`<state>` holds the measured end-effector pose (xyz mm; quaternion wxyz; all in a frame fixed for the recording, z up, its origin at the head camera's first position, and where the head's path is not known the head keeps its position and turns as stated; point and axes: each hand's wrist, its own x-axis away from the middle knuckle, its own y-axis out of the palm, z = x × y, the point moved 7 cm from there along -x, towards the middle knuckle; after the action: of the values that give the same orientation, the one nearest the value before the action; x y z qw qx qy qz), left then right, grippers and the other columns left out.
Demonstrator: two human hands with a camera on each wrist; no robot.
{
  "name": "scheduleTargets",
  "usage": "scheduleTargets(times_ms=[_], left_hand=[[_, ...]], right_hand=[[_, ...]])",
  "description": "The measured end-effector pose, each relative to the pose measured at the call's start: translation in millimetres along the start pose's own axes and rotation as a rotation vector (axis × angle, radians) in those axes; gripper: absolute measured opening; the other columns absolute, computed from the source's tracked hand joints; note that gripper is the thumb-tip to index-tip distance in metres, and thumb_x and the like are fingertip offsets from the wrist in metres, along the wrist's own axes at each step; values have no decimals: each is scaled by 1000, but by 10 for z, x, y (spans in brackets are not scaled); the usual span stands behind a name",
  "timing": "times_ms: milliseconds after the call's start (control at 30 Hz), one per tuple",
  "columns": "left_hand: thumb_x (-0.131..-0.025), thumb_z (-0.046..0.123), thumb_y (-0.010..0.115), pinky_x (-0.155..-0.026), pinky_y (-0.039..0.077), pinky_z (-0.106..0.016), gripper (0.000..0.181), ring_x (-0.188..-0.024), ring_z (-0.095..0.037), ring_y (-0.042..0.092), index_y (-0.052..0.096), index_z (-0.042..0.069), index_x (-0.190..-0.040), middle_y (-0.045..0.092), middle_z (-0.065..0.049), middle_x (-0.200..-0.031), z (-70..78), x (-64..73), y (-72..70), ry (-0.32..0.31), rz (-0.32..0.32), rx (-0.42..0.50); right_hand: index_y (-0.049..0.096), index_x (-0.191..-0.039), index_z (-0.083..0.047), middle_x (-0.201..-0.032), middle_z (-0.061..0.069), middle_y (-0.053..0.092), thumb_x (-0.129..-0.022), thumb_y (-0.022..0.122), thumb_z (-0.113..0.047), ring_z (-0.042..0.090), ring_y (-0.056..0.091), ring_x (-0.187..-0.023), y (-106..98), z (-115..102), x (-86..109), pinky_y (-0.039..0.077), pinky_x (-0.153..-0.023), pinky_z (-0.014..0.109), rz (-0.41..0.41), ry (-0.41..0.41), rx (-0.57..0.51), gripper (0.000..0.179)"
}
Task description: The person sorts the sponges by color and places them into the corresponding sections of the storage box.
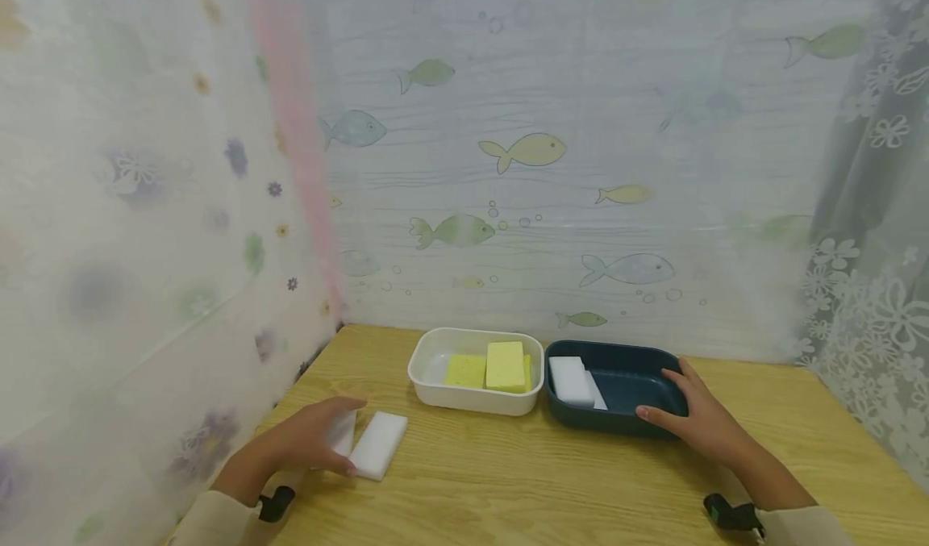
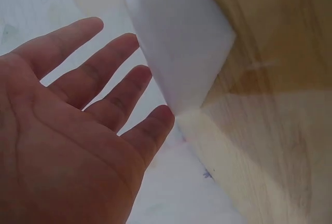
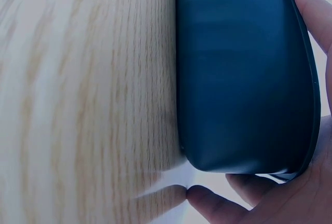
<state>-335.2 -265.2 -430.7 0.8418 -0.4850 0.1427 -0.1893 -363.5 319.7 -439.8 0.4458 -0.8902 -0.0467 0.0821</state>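
Observation:
My left hand [image 1: 312, 437] is at the left of the table, its fingers stretched out and its thumb apart from them. A white sponge block [image 2: 179, 42] stands at its fingertips in the left wrist view. Just right of this hand, another white sponge block [image 1: 381, 446] lies flat. My right hand [image 1: 707, 417] holds the right end of a dark blue container [image 1: 617, 427], thumb on the front rim, other fingers around the far side and end. Inside that container, white sponge blocks [image 1: 572, 381] lie at the left end.
Left of the dark container stands a white container [image 1: 472, 401] with several yellow sponges [image 1: 505, 366] in it. Both are toward the back of the wooden table [image 1: 522, 489]. Behind hangs a fish-patterned curtain [image 1: 537, 207]; a flowered curtain [image 1: 145, 247] runs along the left.

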Motion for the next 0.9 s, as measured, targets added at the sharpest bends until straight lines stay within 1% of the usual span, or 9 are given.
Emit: scheduleTargets(times_ms=[67, 200, 400, 533, 700, 900], left_hand=[[-65, 51, 96, -109, 42, -65, 108, -139, -46, 49, 50, 7, -152, 54, -17, -152, -2, 0, 17, -11, -8, -2], [-63, 50, 97, -107, 45, -61, 109, -136, -41, 52, 51, 9, -152, 55, -15, -150, 26, -27, 51, -2, -17, -12], [-61, 49, 98, -109, 44, -60, 110, -135, -37, 53, 51, 9, -151, 57, -12, -149, 93, -96, 132, 24, -30, -26], [-62, 50, 98, -110, 43, -60, 109, -135, -36, 53, 51, 7, -151, 57, -11, -148, 171, -145, 188, 53, -35, -45], [-65, 52, 95, -112, 41, -61, 105, -135, -36, 52, 52, 8, -150, 57, -11, -148, 268, -192, 251, 68, -43, -55], [-67, 51, 95, -107, 45, -58, 99, -131, -34, 53, 54, 9, -148, 58, -12, -145, 363, -242, 321, 73, -48, -53]], right_hand=[[22, -161, 6, -168, 35, -8, -95, 70, -55, 66, 14, -146, 2, 5, -1, 28, -101, 85, -1, 0, 0, 102], [22, -161, 6, -168, 35, -8, -95, 69, -56, 66, 14, -146, 2, 16, -6, 28, -101, 85, -1, 1, 5, 102], [22, -161, 6, -168, 35, -8, -95, 69, -56, 66, 14, -146, 4, 17, -7, 27, -101, 85, -3, 5, 4, 103], [22, -161, 6, -168, 35, -8, -95, 69, -56, 66, 14, -146, -3, 9, -5, 28, -101, 85, -2, 3, 5, 103], [22, -161, 6, -168, 34, -8, -95, 69, -56, 66, 14, -146, -3, 3, 3, 28, -100, 85, -1, -1, 7, 102], [22, -161, 6, -168, 34, -9, -95, 69, -56, 66, 14, -146, -2, 10, 4, 28, -101, 84, -2, -3, 4, 102]])
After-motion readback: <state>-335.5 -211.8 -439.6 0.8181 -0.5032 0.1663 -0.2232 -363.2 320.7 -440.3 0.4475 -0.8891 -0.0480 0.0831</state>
